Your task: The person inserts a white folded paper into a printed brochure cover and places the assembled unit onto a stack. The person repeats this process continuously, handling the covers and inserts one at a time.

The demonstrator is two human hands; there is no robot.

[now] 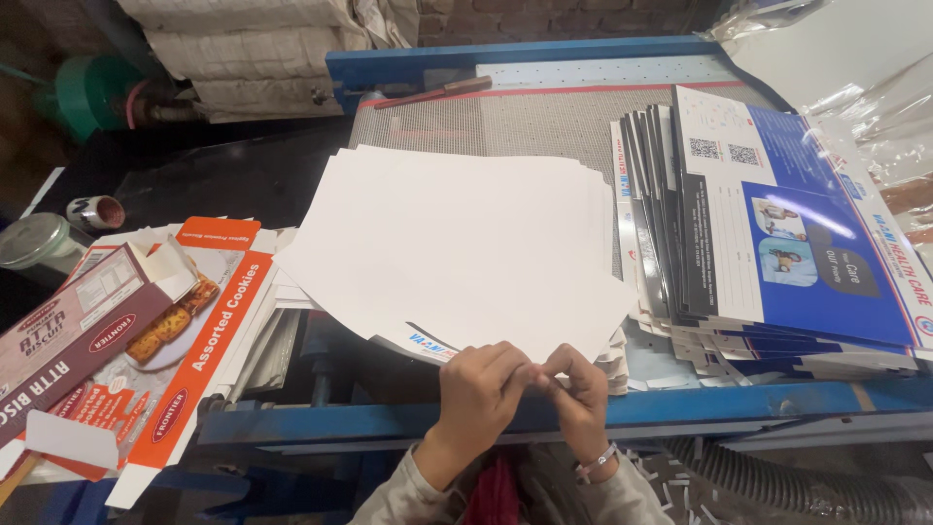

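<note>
Blue counter [680, 403], brick wall behind; white sheets [457, 253] centre, printed cartons [777, 233] right.
Left hand [481, 389] and right hand [580, 394] meet at the near sheet edge, fingers [515, 365] pinched narrow on it.

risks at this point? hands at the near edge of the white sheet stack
1. The white sheets are fanned unevenly and overhang the blue table edge; tugging from the near corner could slide some off.
2. Both hands, left hand and right hand, pinch thin card edges, so a paper cut seems possible.
3. The printed blue stack leans close beside them and could get nudged.
</note>
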